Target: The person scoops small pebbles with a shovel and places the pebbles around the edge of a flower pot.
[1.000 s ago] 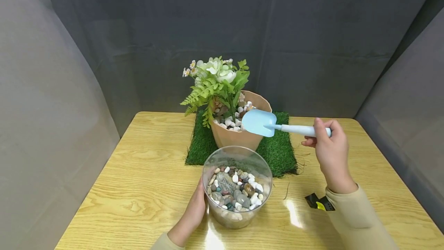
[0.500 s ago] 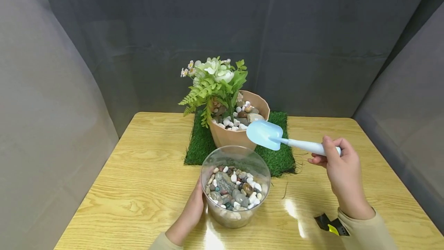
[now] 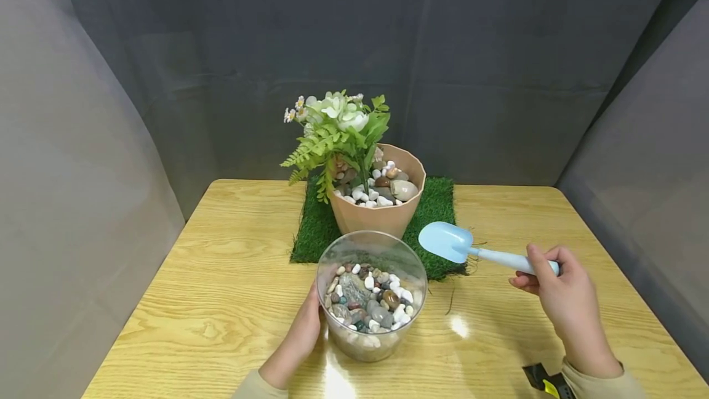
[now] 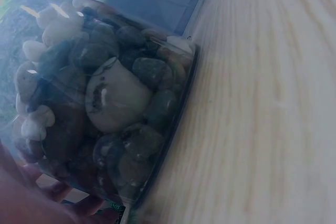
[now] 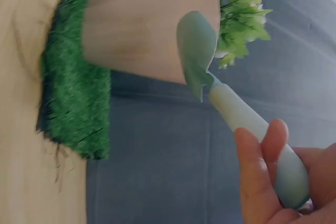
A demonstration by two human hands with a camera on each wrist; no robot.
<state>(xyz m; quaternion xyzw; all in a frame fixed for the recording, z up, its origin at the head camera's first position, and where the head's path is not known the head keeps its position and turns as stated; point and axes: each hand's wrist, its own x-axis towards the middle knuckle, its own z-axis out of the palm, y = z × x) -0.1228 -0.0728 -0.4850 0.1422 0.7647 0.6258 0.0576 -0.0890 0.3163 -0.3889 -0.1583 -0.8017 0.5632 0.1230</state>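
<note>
My right hand [image 3: 570, 300] pinches the handle of a light blue hand trowel [image 3: 445, 242]. The trowel's blade carries nothing and points left, over the right edge of the turf mat. Against the left side of a clear plastic container [image 3: 372, 340] rests my left hand [image 3: 301, 331], its fingers along the wall. Pebbles [image 3: 382, 313] in white, grey and brown fill the container's lower part. In the left wrist view, stones [image 4: 118, 95] show through the wall. Behind the container stands a peach flowerpot [image 3: 373, 220] with pebbles and a large pale stone [image 3: 404, 189] inside.
White flowers and green leaves [image 3: 338, 125] rise from the pot's left part. Under the pot lies a green artificial turf mat [image 3: 310, 239] on the wooden table [image 3: 221, 300]. Grey cloth [image 3: 498, 79] hangs behind the table and at both sides. A black device [image 3: 545, 380] sits by the right sleeve.
My right hand has drawn the trowel down and right, away from the pot's rim, uncovering the large pale stone. My left hand stays at the container.
</note>
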